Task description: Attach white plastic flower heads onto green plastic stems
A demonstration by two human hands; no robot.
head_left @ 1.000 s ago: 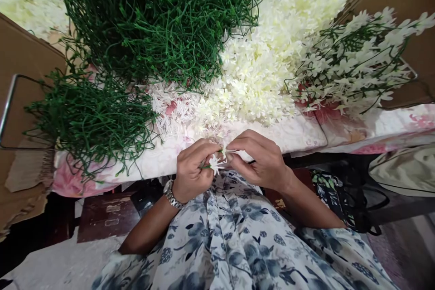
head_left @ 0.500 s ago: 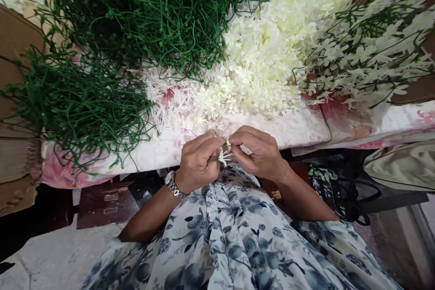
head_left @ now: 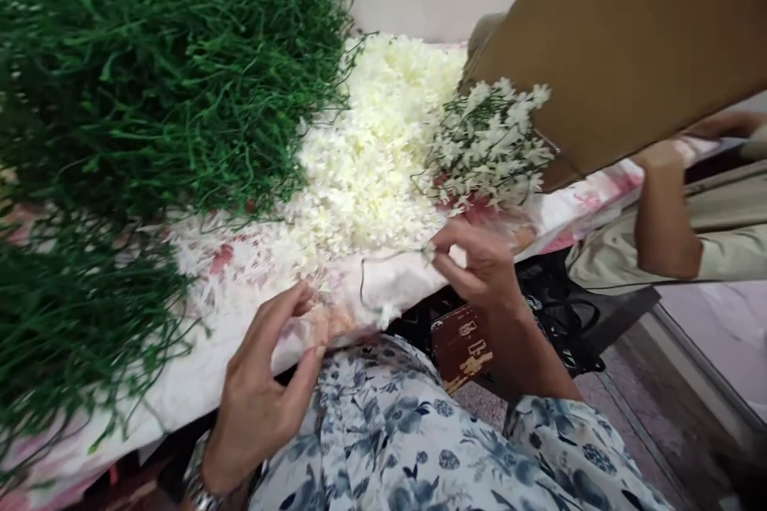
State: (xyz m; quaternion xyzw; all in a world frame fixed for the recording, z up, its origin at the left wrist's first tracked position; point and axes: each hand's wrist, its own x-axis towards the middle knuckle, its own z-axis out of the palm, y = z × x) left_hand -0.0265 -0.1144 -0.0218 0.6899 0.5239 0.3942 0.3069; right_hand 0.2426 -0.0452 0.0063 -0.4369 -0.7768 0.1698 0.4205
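Observation:
My right hand (head_left: 479,267) pinches a thin green stem with small white flowers (head_left: 383,297); the stem droops to the left over the edge of the cloth-covered table (head_left: 197,371). My left hand (head_left: 264,391) is open, fingers spread, near the table's front edge with nothing in it. Just beyond my right hand lies a bunch of finished flower sprigs (head_left: 488,144). A heap of loose cream flowers (head_left: 375,152) fills the middle of the table.
Piles of green plastic stems (head_left: 144,96) cover the left of the table. A brown cardboard box (head_left: 623,40) stands at the right. Another person's arm (head_left: 665,215) shows at the far right. A small dark box (head_left: 464,343) sits under the table.
My hands have parted: the left let go and dropped back open, the right carried the flowered stem to the right toward the sprigs. The camera has turned right.

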